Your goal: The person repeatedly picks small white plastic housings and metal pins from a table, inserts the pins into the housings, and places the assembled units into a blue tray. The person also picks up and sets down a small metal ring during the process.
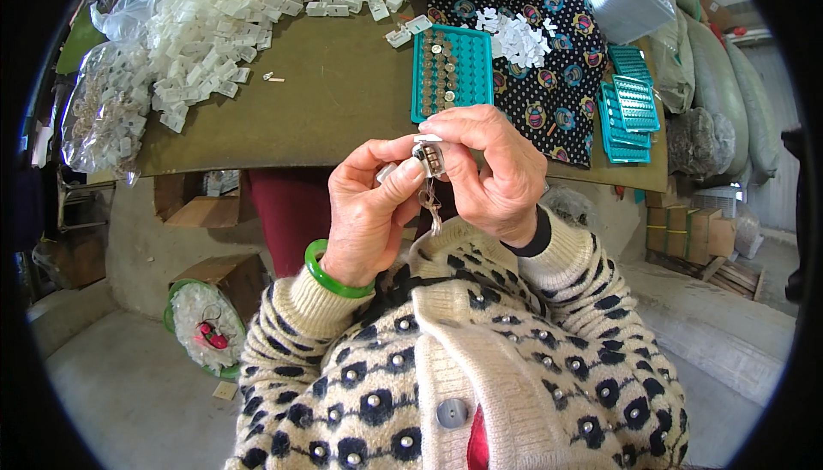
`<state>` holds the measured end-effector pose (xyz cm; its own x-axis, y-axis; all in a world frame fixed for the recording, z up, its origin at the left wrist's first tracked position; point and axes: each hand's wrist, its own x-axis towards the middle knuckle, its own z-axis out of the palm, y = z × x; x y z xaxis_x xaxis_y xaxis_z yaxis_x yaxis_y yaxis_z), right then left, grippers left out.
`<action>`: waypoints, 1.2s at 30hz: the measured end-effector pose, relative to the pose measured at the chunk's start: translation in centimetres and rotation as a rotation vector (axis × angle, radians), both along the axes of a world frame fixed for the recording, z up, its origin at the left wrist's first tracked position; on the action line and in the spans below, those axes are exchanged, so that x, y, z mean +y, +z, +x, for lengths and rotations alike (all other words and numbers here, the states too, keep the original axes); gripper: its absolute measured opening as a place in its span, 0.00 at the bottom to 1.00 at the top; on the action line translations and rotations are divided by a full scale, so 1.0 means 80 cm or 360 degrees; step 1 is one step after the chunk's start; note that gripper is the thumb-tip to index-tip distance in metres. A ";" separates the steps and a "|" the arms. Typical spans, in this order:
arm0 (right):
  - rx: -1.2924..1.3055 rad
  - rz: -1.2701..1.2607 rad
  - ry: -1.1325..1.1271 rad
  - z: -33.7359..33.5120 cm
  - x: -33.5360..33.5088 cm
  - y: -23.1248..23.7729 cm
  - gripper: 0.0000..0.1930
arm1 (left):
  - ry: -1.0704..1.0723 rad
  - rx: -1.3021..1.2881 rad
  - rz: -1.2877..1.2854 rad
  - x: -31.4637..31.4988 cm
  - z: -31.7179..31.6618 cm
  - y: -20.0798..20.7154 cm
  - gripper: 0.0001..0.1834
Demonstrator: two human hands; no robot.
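In front of my chest, both hands are closed round a small white plastic case (pixel 430 159). Its open side shows a row of round, coin-like metal pieces, probably button cells. My left hand (pixel 364 204), with a green bangle at the wrist, pinches the case between thumb and fingers. Another small white piece (pixel 386 172) shows by the left fingers. The thumb and fingers of my right hand (pixel 493 165) grip the case from the other side, at a white flap along its top. A metal clasp on a short chain (pixel 432 206) dangles below.
Just beyond my hands lies a teal tray (pixel 474 67) partly filled with round cells. White chips (pixel 517 39) are heaped on a dotted cloth (pixel 549 118). Stacked teal trays (pixel 628 118) stand right; a large pile of white plastic cases (pixel 214 33) covers the far left.
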<state>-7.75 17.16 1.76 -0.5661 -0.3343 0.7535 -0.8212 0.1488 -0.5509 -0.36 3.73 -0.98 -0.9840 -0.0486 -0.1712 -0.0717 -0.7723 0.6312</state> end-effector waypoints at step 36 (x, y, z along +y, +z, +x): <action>-0.0192 -0.0171 0.0119 0.024 -0.008 -0.038 0.11 | -0.0312 -0.0175 0.0437 0.015 0.004 -0.021 0.11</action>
<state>-5.84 16.51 -1.25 -0.6312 -0.3004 0.7151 -0.7546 0.0247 -0.6557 0.00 4.92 -2.67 -0.9450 0.2020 -0.2573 -0.2915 -0.8770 0.3820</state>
